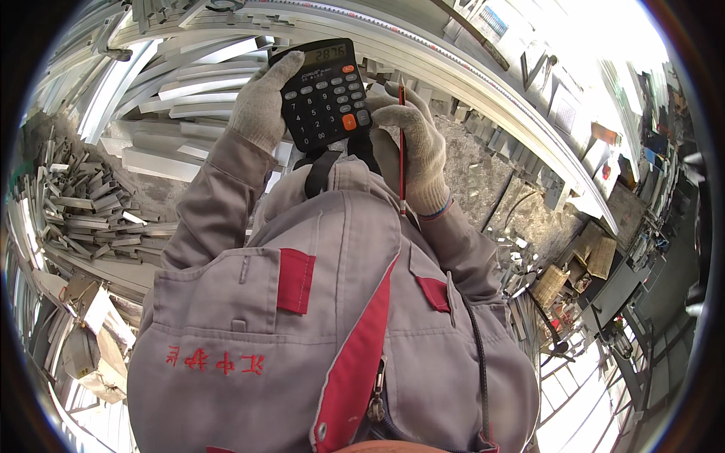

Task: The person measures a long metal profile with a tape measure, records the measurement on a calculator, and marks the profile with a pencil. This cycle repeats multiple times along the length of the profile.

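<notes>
A black desk calculator (pixel 321 102) with grey and orange keys is held up in front of my chest. My left hand (pixel 260 102), in a pale knitted glove, grips its left side with the thumb over the top corner by the display. Close to the calculator's right edge is my right hand (pixel 415 143), gloved the same way. A slim red pencil (pixel 402 151) stands nearly upright between its bent fingers. Whether any right fingertip touches the keys cannot be made out.
Long pale metal profiles (pixel 204 83) lie stacked beyond my left arm. A heap of short metal offcuts (pixel 98 200) covers the left. A measuring tape strip (pixel 423 38) runs along a long rail at the far side. Wicker-like boxes (pixel 600 257) stand at the right.
</notes>
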Motion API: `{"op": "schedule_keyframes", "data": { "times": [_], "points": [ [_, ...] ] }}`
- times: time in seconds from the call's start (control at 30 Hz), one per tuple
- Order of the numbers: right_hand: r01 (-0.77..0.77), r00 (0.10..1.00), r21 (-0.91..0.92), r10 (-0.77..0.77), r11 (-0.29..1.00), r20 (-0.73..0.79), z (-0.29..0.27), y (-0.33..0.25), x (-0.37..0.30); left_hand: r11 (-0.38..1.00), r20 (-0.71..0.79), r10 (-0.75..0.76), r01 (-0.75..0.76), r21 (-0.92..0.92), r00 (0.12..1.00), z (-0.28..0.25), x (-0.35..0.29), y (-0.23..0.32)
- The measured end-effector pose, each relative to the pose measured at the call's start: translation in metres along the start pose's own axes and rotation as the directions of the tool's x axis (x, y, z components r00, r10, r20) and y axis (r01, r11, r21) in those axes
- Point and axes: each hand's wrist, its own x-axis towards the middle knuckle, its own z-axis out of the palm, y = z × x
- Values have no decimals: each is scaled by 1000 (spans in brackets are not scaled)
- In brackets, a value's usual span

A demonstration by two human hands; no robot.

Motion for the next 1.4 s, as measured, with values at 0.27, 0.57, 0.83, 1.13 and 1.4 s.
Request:
{"op": "schedule_keyframes", "data": {
  "times": [0.27,0.57,0.83,1.13,1.4],
  "points": [
    [153,986,-144,-141,978,92,13,-5,0,999,-20,35,-35,15,999,25,-23,14],
    [196,976,-179,-173,964,136,13,-6,-5,999,132,-18,23,-35,991,17,-30,14],
    [229,966,-279,-183,933,181,10,-13,-5,991,153,-45,64,-120,987,24,-33,9],
    [235,954,-154,-197,960,227,14,-21,-3,998,142,-30,39,-59,989,22,-18,-4],
    [281,928,-137,-233,950,291,21,-22,9,997,109,-10,19,-80,994,21,0,-18]
  ]
}}
